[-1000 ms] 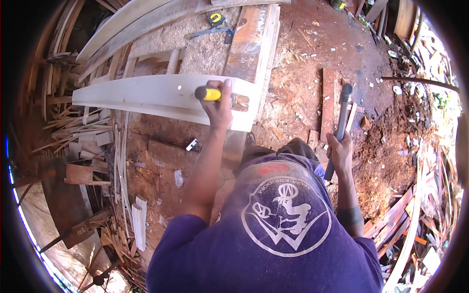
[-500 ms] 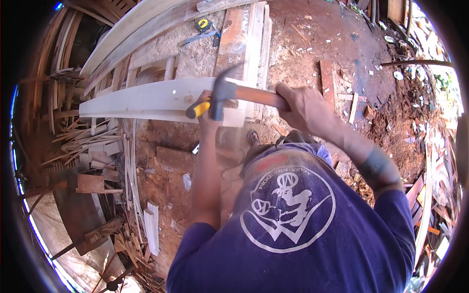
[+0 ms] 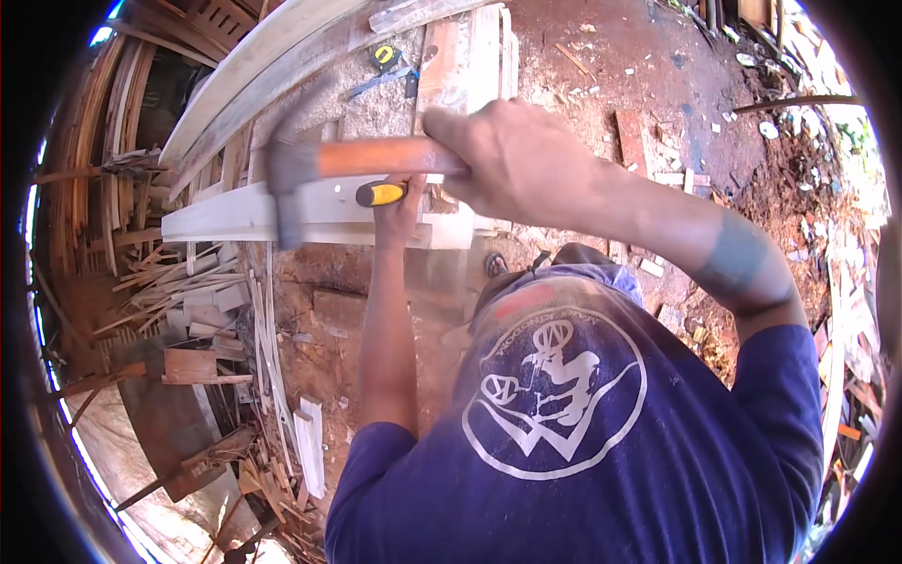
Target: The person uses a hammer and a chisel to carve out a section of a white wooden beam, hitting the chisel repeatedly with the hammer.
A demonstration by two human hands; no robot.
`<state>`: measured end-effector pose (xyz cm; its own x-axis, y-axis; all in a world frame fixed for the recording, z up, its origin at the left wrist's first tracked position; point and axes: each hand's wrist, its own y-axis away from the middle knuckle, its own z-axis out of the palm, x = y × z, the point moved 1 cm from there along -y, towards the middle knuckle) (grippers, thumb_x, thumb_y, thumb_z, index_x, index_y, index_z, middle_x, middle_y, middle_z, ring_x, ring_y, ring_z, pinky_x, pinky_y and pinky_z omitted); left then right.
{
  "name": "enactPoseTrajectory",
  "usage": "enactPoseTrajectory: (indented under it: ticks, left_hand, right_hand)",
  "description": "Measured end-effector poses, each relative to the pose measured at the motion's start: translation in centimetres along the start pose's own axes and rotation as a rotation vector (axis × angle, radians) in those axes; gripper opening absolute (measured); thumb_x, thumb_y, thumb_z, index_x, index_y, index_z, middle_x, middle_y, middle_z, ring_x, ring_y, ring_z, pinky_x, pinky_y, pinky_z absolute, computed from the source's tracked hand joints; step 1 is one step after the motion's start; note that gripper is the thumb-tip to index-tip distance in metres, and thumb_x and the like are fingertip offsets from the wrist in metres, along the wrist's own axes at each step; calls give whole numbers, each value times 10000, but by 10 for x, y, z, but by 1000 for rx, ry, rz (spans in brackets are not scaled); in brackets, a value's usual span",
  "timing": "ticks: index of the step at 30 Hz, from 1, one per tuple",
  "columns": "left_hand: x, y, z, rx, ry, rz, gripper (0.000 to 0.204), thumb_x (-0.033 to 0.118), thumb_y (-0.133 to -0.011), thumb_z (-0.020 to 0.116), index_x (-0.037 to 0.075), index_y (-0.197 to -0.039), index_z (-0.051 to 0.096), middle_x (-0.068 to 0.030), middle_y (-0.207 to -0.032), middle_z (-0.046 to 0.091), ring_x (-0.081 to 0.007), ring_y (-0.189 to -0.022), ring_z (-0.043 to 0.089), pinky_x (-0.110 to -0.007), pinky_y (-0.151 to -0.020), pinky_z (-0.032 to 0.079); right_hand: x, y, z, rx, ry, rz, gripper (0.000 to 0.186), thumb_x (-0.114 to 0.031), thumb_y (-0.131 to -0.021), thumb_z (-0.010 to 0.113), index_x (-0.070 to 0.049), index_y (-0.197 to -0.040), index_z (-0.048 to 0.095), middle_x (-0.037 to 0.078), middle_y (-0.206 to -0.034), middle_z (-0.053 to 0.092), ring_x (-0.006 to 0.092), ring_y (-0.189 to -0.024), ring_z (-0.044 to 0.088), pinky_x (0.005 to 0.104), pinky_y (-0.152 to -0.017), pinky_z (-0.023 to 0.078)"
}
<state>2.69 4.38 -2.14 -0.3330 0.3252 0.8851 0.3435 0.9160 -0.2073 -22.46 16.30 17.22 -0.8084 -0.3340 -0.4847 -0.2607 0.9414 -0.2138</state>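
Note:
My right hand (image 3: 526,155) is closed round the wooden handle of a claw hammer (image 3: 390,157). The hammer's dark head, blurred by motion, hangs in the air left of my left hand. My left hand (image 3: 398,214) grips a chisel (image 3: 385,194) by its yellow-and-black handle; its blade is hidden from sight. That hand is over a pale wooden plank (image 3: 329,205), which lies crosswise on the bench. The hammer head and the chisel are apart.
Behind the plank lie a yellow-and-black tape measure (image 3: 384,57) and a blue tool (image 3: 381,83). Long boards (image 3: 272,66) stretch along the far left. Scrap strips and offcuts (image 3: 169,273) pile up at left. Chips and a reddish board (image 3: 629,136) litter the ground at right.
My right hand has swung the hammer to the left and up, so its head has moved off the chisel handle. My left hand stays at about the same place, still gripping the chisel.

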Motion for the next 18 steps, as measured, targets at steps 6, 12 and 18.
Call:
enactPoseTrajectory:
  ticks: [6, 12, 18]
  left_hand:
    - [4, -8, -2, -125, -100, -9, 283, 230, -967, 682, 8, -1142, 685, -106, -1076, 725, -232, -1032, 676, -384, -920, 517]
    - [2, -6, 2, -176, -229, -250, 267, 204, -970, 676, -1, -1141, 684, -116, -1074, 721, -228, -1021, 675, -398, -893, 514]
    - [5, -13, 1, -198, -234, -4, 218, 234, -973, 673, 18, -990, 646, -86, -887, 688, -205, -832, 650, -374, -764, 506]
  right_hand:
    - [18, 4, 43, -122, -3, 165, 258, -118, -856, 673, -17, -1063, 555, 206, -694, 672, 427, -688, 697, 504, -643, 572]
    - [-9, -6, -6, 42, -207, 131, 237, -96, -853, 660, -32, -1049, 545, 216, -677, 658, 424, -690, 698, 518, -648, 565]
    - [17, 10, 54, -3, -103, 107, 194, -85, -828, 654, -16, -985, 565, 196, -664, 659, 414, -648, 690, 505, -632, 564]
